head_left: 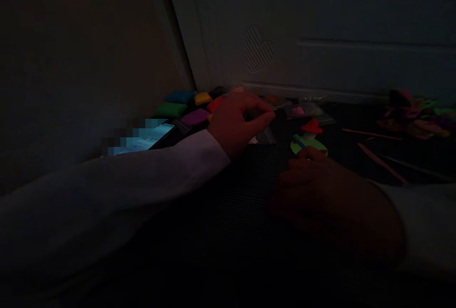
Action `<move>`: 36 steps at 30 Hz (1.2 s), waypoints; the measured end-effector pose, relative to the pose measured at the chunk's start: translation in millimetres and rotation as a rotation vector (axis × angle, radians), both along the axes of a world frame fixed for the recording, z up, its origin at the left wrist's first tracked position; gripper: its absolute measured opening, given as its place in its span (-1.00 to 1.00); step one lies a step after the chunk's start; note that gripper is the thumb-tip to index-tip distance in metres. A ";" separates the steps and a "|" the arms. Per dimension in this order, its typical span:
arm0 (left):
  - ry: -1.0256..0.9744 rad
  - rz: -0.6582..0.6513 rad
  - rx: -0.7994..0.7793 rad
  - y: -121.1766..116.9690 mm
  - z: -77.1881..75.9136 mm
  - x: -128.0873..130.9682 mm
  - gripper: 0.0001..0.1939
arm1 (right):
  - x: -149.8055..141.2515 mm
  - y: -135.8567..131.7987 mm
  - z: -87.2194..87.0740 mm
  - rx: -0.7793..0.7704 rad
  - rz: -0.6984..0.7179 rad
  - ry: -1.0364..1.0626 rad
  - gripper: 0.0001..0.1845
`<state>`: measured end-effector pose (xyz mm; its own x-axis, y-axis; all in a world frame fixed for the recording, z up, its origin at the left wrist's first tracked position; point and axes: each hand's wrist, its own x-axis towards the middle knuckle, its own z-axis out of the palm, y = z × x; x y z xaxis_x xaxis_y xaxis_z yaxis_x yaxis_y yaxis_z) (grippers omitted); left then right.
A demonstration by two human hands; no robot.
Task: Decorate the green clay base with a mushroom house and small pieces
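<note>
My left hand (240,122) reaches over the packs of coloured clay, thumb and forefinger curled so their tips come together. Whether anything is between them is too dark to make out. Nearer me on the right, my right hand (317,194) is closed, its fingers around a thin blue stick (300,142) whose far end looks green. That stick lies over a light green disc (320,148). On the disc stands a small figure with a white body and a red pointed top (311,126). Dim light hides most of the right fingers.
A lit phone (153,138) lies at left. Beside it are green (171,109), blue (181,97), yellow (203,98) and purple (195,117) packs. Clear bags (313,112) lie behind. Pink sticks (381,161) and a multicoloured heap (416,118) are right. A pale panel (338,65) rises at the back.
</note>
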<state>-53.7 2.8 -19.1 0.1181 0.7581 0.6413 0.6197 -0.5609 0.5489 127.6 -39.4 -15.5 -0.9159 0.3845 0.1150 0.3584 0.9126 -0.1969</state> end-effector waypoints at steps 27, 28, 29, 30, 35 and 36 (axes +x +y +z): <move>0.388 -0.203 -0.093 -28.7 -17.1 21.0 -0.79 | 109.4 25.7 -0.6 -0.018 -0.344 0.153 -0.86; 0.424 -0.206 -0.101 -30.3 -18.5 23.5 -0.77 | 112.3 25.5 -2.5 -0.026 -0.351 0.163 -0.86; 0.455 -0.203 -0.107 -31.1 -19.8 25.7 -0.75 | 114.5 25.0 -4.4 -0.030 -0.357 0.173 -0.87; 0.479 -0.196 -0.113 -31.1 -20.9 27.6 -0.74 | 116.1 24.1 -6.3 -0.029 -0.362 0.183 -0.88; 0.510 -0.155 -0.144 -27.9 -22.9 34.1 -0.74 | 119.6 20.6 -16.2 -0.018 -0.365 0.205 -0.90; 0.513 -0.147 -0.150 -27.8 -22.5 35.4 -0.76 | 120.1 21.2 -18.1 -0.013 -0.354 0.199 -0.89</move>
